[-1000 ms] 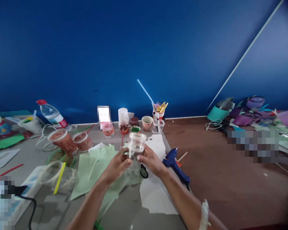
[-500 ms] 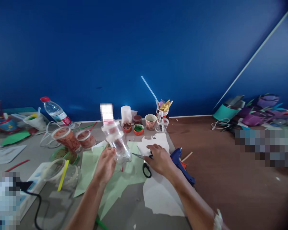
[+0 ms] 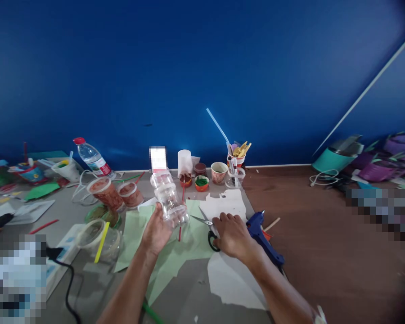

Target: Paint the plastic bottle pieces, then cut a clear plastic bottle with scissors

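My left hand (image 3: 158, 230) is closed around a clear plastic bottle (image 3: 170, 200), holding it tilted above pale green paper (image 3: 197, 243). The bottle looks empty; its far end is hard to make out against the things behind. To the right, my right hand (image 3: 232, 234) has its fingers curled down over the handles of the scissors (image 3: 202, 221). The blades point left towards the bottle, and one black handle loop shows beside the thumb. White paper (image 3: 227, 202) lies beyond that hand, and a blue glue gun (image 3: 265, 238) rests just to its right.
Paint pots (image 3: 201, 182), a paper cup (image 3: 219, 173) and a cup of wooden cutlery (image 3: 236, 155) stand by the blue wall. Brown-stained tubs (image 3: 104, 192), a red-capped bottle (image 3: 93, 157) and a power strip (image 3: 65, 252) are at left. Purple baskets (image 3: 380, 170) sit far right.
The view has swung a little left. My right hand's fingers, raised and spread before, have come down and curled over the scissors' handles. My left hand still holds the bottle, turned slightly.
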### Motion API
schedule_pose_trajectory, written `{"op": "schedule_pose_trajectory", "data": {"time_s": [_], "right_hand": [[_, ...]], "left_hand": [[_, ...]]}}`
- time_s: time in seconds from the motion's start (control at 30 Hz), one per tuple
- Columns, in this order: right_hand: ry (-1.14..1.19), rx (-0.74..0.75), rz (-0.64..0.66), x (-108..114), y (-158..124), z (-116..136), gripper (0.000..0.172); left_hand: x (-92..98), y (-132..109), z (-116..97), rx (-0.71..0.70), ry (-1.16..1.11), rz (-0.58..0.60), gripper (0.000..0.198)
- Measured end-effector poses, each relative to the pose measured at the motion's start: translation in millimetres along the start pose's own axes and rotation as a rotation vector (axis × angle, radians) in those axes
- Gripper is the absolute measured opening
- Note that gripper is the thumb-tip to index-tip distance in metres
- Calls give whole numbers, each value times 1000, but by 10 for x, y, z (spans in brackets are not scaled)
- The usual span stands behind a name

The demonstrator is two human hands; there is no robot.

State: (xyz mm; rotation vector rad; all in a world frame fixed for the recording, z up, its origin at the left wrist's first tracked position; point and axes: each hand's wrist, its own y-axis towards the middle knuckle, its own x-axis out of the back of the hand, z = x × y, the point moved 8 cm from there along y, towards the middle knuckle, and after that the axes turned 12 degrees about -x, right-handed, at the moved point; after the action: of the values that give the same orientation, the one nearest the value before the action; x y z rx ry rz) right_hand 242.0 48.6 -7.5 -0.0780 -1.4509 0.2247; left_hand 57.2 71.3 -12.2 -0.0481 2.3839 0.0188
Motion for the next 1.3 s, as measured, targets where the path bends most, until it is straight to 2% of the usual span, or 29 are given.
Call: {"op": "schedule_pose_trajectory", "data": {"time_s": [0.13, 0.43, 0.57, 0.7, 0.83, 0.97, 1.07, 1.2, 1.3], "right_hand": [[-6, -32, -58, -6, 32, -58, 25], [55, -96, -80, 81, 97, -120, 23], [333, -164, -116, 130, 151, -255, 22], [888, -110, -136, 155, 188, -282, 18], [1508, 21, 49, 128, 188, -139, 21], [1881, 112, 227, 173, 129, -40, 48], [1998, 278, 402, 247, 45, 59, 66], [1994, 482, 560, 302, -59, 163, 55], [1922, 538, 645, 264, -104, 247, 57]], "left_hand": [[10, 1, 16, 23, 9, 3, 50], [-75, -28, 40, 44, 13, 81, 52], [-79, -28, 69, 57, 3, 101, 52], [-32, -13, 114, 35, -8, 82, 46], [2, -3, 119, 0, 53, 60, 38], [-16, 2, 51, -51, 122, 59, 39], [-13, 3, 15, -78, 149, 41, 37], [-10, 2, 9, -100, 194, 43, 36], [-21, -2, 11, -110, 225, 66, 36]]}}
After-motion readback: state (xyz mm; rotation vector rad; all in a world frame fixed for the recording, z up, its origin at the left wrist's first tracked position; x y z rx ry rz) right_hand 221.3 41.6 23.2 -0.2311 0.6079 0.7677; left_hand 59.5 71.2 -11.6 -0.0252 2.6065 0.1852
